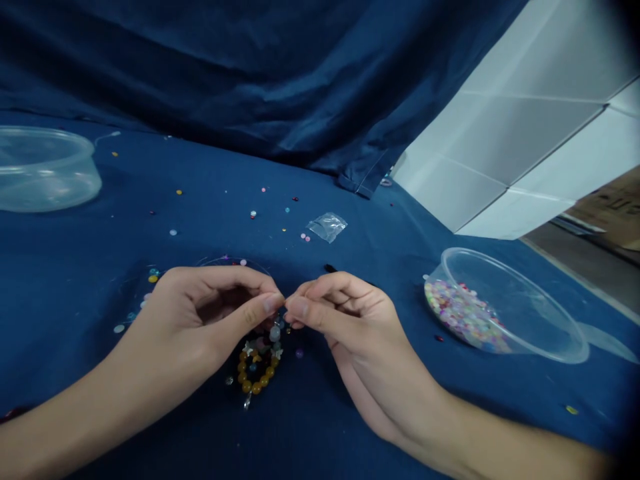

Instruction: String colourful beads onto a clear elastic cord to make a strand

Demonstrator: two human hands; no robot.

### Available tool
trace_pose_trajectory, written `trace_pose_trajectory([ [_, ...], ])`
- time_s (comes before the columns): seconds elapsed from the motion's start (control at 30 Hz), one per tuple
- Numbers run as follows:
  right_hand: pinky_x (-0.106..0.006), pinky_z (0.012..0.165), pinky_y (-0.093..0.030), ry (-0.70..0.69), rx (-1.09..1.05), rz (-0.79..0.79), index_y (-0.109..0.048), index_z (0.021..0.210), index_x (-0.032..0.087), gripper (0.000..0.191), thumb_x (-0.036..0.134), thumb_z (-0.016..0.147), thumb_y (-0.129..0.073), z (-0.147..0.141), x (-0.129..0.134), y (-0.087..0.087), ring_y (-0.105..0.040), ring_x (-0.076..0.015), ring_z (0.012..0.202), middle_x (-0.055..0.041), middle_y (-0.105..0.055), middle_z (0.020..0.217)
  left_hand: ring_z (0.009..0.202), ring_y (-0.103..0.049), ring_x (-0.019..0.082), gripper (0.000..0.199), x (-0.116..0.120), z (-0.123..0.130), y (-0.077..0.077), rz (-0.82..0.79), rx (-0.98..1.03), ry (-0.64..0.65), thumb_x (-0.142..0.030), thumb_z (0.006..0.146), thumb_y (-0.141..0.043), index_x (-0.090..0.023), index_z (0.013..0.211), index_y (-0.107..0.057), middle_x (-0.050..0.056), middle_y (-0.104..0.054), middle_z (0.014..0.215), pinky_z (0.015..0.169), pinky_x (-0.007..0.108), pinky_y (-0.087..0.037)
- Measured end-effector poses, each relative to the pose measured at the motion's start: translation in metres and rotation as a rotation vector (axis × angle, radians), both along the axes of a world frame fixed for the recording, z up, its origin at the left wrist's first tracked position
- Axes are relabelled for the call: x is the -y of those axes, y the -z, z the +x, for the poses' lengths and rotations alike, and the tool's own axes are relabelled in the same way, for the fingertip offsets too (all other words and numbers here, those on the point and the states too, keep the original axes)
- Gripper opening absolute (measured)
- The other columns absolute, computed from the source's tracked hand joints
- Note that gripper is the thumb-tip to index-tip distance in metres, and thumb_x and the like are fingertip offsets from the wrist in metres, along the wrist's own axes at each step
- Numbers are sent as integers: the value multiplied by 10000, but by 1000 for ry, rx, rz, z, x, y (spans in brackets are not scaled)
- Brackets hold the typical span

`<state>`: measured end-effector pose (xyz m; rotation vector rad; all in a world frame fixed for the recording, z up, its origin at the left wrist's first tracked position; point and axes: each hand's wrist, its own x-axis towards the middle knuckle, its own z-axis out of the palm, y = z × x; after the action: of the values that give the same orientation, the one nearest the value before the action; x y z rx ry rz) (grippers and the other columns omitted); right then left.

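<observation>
Strand: amber bead strand [256, 377] on blue cloth [65, 320], at 6 o'clock below your hands.
Grip: your left hand [200, 313] and right hand [345, 320] pinched shut, fingertips [273, 304] meeting; anything held too fine to tell.
Around: bead tub [530, 307] at 3 o'clock, tipped, beads pooled low; clear tub [45, 170] at 10 o'clock.

Your site: a makeshift bead-craft workspace; room type cannot be told. Shown around you: navy cloth [90, 227], spread as work surface and hung as backdrop; loose beads [253, 214]; clear plastic tub [530, 313] of beads; white panelled board [515, 140]; cardboard [607, 210] beyond.
</observation>
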<state>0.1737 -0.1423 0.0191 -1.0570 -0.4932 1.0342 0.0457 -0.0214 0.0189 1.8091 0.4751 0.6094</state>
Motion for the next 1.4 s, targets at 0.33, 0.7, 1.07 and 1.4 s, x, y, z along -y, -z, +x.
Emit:
trace_pose_trajectory([
  [0.33, -202, 756, -530, -18, -22, 28, -677, 760, 177, 148, 112, 752, -810, 1, -1, -5, -656, -105, 742, 3, -701, 775, 621, -648, 96, 122, -1, 3, 2, -6, 6, 26, -303, 840, -670, -271, 749, -745, -47, -719, 703, 555, 68, -495],
  [0.7, -176, 749, -480, -86, 107, -99, -673, 780, 178, 161, 109, 727, -808, 7, -3, -16, -591, -98, 771, 13, -656, 798, 651, -635, 72, 121, -1, 0, -2, 41, 12, 12, -218, 867, -660, -246, 777, -737, -79, -706, 716, 592, 81, -466],
  [1.07, -160, 728, -526, -216, 49, -69, -662, 866, 154, 221, 40, 724, -788, 12, -5, -18, -651, -93, 729, 5, -668, 775, 596, -622, 75, 150, -9, 0, 3, 76, 16, 32, -249, 877, -636, -261, 768, -739, -66, -698, 677, 539, 78, -461],
  [1.4, -155, 747, -520, -138, 80, -20, -675, 860, 193, 289, 1, 686, -802, 13, -6, -17, -621, -85, 759, 13, -683, 824, 662, -659, 107, 104, -9, 1, 8, 55, -14, 9, -313, 878, -661, -275, 865, -757, -46, -726, 746, 572, 114, -493],
])
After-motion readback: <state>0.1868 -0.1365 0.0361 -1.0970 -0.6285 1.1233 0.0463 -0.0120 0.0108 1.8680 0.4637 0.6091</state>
